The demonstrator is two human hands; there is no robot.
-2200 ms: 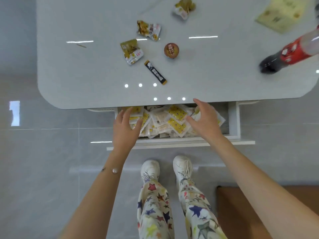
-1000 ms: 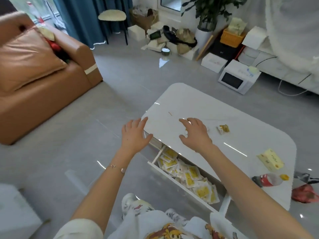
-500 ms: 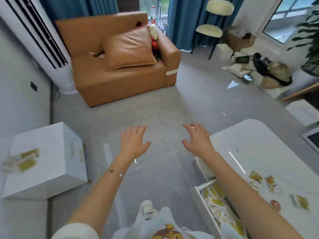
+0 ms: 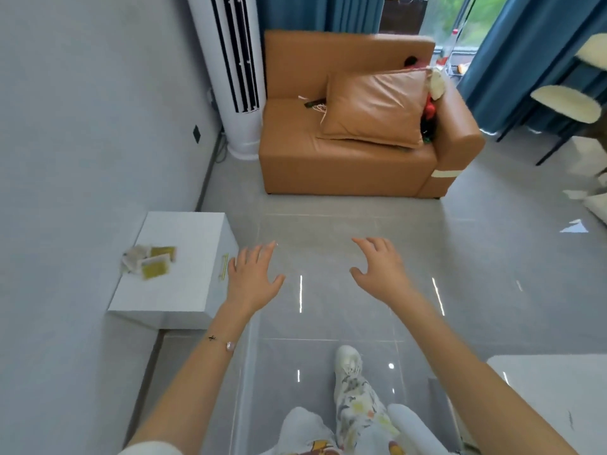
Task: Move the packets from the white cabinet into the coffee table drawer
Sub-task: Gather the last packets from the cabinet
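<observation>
Both bare arms stretched out forward, palms down. Left hand [image 4: 253,280] has its fingers spread and relaxed (thin bracelet on that wrist), right hand [image 4: 381,269] loosely curled, neither holding anything.

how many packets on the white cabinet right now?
3, clustered at the left of the white cabinet top: a pale packet leftmost, a yellow packet right of it, a second yellow packet just nearer. Blurred and overlapping; more may be hidden.
</observation>
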